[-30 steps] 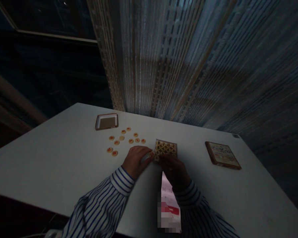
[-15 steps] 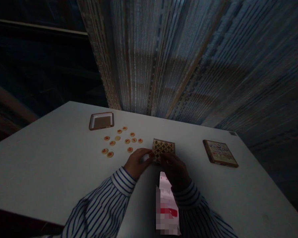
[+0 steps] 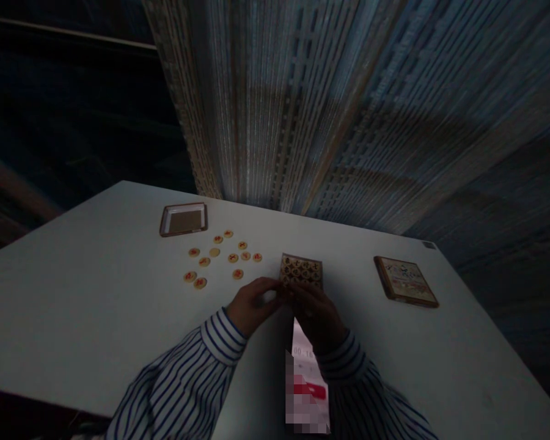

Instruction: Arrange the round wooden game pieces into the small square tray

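Note:
A small box (image 3: 301, 256) filled with rows of round pieces with dark characters lies at the middle of the white table. At its near left corner is my left hand (image 3: 255, 304), fingers closed together; what they pinch, if anything, is too small to tell. My right hand (image 3: 319, 315) lies over the box's near side, its fingertips meeting those of my left hand and hiding the near rows. Several round pieces with red marks (image 3: 233, 258) lie scattered to the left of the box, one of them (image 3: 214, 252) showing no mark.
On the white table (image 3: 132, 293), an open tray-like lid (image 3: 184, 220) lies at the back left. A flat case with a printed top (image 3: 406, 280) is at the right. A lit phone (image 3: 305, 360) lies beneath my right wrist. A string curtain (image 3: 275, 110) hangs behind the table.
My right hand has shifted slightly left, and its fingertips now meet my left hand's at the near side of the box. The whole view has shifted slightly.

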Motion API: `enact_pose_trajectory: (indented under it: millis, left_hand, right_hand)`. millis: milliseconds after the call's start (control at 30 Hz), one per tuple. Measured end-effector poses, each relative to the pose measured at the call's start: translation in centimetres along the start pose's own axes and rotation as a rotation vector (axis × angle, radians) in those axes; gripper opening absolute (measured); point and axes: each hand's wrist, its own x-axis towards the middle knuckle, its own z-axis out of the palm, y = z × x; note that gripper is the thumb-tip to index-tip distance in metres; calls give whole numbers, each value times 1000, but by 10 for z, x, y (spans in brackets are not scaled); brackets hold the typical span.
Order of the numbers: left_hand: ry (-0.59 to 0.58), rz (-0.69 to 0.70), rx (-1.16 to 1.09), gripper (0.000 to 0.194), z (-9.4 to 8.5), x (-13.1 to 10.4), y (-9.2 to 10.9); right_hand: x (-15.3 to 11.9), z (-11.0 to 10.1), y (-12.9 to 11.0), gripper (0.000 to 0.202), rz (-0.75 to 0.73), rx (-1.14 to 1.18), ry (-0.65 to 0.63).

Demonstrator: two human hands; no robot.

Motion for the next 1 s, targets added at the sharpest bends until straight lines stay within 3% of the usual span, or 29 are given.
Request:
enact_pose_trajectory:
  millis: [300, 633, 1000]
  left_hand:
    - [50, -139, -34, 20, 0, 0, 1]
    - [23, -167, -164, 18, -2, 0, 3]
    - [-11, -391, -607, 28, 2, 0, -3]
  right_hand:
    - [2, -5, -6, 25, -3, 31, 28]
    - [4, -6, -12, 21, 4, 54, 85]
    - [8, -8, -16, 15, -48, 64, 142]
